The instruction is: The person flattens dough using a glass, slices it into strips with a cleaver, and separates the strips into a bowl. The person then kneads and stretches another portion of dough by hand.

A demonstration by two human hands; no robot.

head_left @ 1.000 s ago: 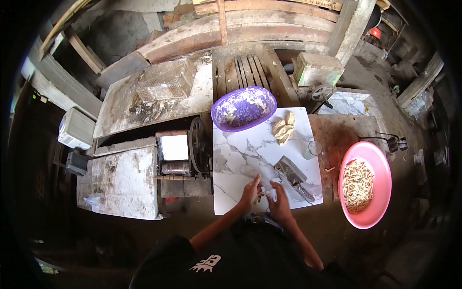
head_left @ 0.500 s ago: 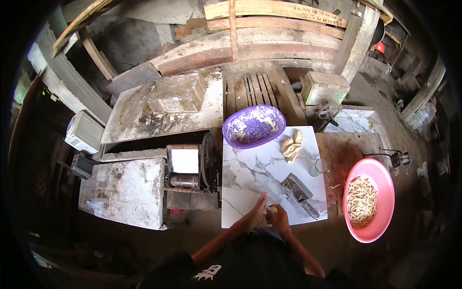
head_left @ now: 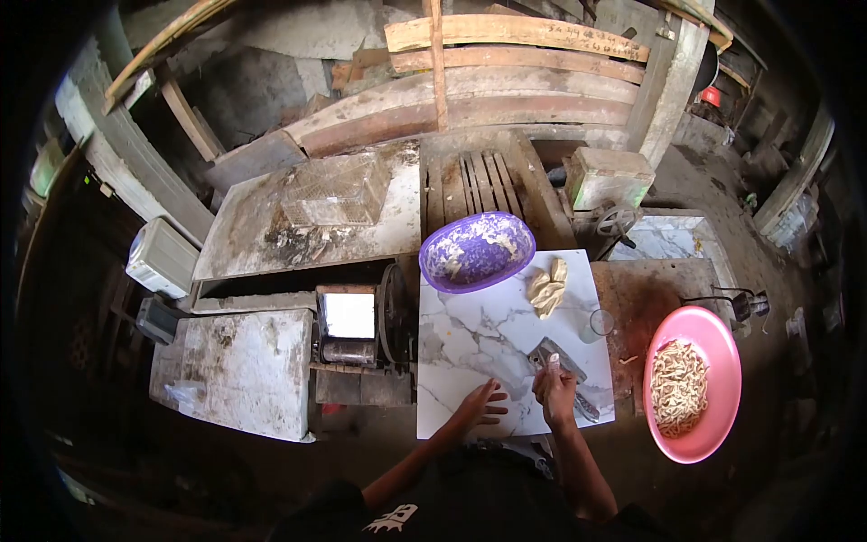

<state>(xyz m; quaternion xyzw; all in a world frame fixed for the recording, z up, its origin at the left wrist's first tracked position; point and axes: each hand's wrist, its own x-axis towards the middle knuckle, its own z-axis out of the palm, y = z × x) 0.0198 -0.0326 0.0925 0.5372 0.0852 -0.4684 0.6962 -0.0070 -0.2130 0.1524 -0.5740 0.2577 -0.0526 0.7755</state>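
Note:
My left hand point(head_left: 479, 409) is open above the white marbled board point(head_left: 461, 361), its fingers spread and nothing in them. To its right, my right hand point(head_left: 554, 396) is closed, and a small pale piece that looks like dough point(head_left: 554, 361) shows at its top; the fingers hide the rest. Partly behind that hand lies a grey metal tool point(head_left: 569, 358) with a broad flat part. Several pale strips of dough point(head_left: 547, 289) rest together farther back on the board. A clear drinking glass point(head_left: 598, 323) stands near the board's right edge.
A purple basin point(head_left: 477, 253) smeared with pale dough sits at the board's far edge. On the right is a pink basin point(head_left: 720, 388) holding many short pale pieces. A roller machine with a wheel point(head_left: 350, 350) stands left. Behind it, a wire cage point(head_left: 334, 194) sits on a stained slab.
My hands, together around a small lump before, are now apart. The right has moved right and up, in front of the metal tool; the left has opened its fingers. The view has tilted slightly upward.

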